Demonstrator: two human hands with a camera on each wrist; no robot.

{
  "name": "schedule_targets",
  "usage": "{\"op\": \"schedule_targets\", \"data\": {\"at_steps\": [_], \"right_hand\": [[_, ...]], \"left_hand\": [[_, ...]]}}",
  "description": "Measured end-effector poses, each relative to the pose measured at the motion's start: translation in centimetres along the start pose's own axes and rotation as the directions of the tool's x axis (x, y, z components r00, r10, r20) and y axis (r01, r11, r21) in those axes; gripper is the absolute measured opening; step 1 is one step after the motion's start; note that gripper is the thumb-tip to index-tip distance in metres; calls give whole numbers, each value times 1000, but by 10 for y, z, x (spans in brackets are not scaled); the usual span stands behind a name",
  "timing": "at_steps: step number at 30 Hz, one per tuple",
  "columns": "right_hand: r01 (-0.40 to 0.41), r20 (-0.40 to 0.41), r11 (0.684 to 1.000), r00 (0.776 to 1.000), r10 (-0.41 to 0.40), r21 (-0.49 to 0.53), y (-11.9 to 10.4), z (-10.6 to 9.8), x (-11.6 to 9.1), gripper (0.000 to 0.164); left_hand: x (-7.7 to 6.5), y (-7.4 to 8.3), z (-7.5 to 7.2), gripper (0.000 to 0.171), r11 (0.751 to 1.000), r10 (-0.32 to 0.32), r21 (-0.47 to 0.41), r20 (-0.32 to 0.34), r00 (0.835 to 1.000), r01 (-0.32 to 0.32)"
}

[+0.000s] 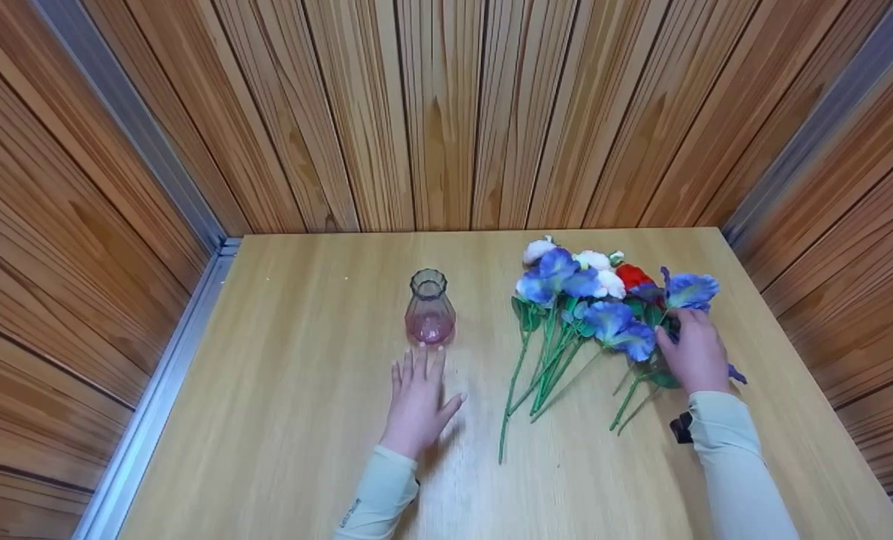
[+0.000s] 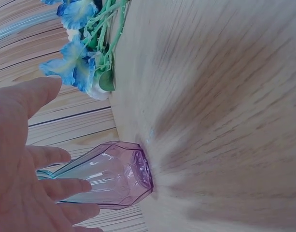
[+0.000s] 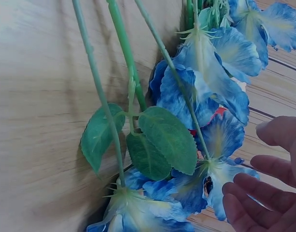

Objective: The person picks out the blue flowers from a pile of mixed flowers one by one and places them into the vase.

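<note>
A glass vase (image 1: 430,311), smoky grey at its fluted rim and pink at its base, stands upright on the table. My left hand (image 1: 419,405) reaches toward it with spread, straight fingers, the fingertips right by its base in the head view. In the left wrist view, the fingers overlap the side of the vase (image 2: 114,176). On the right lie artificial flowers with blue iris blooms (image 1: 619,328). Over the rightmost blue bloom (image 1: 690,291) hovers my right hand (image 1: 694,351), thumb and fingers apart. The right wrist view shows its fingertips beside a blue petal (image 3: 218,183), nothing gripped.
White blooms (image 1: 604,274) and a red flower (image 1: 632,276) lie among the blue ones. Several green stems (image 1: 548,375) point toward the front of the wooden table (image 1: 296,390). Wood-panelled walls (image 1: 446,120) rise behind and at both sides.
</note>
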State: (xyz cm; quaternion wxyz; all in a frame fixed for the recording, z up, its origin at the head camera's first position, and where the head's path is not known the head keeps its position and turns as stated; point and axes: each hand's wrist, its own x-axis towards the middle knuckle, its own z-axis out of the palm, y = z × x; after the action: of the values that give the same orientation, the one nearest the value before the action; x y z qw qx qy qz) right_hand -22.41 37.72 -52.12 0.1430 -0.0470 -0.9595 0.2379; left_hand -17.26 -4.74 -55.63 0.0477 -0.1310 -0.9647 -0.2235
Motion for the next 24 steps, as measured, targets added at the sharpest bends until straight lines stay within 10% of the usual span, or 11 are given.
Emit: {"op": "schedule_targets", "data": {"at_steps": [24], "right_hand": [[-54,12,998,998,54,13,4,13,8,37]], "left_hand": [[-1,-1,3,77,1000,-18,-1,13,1000,18]]}}
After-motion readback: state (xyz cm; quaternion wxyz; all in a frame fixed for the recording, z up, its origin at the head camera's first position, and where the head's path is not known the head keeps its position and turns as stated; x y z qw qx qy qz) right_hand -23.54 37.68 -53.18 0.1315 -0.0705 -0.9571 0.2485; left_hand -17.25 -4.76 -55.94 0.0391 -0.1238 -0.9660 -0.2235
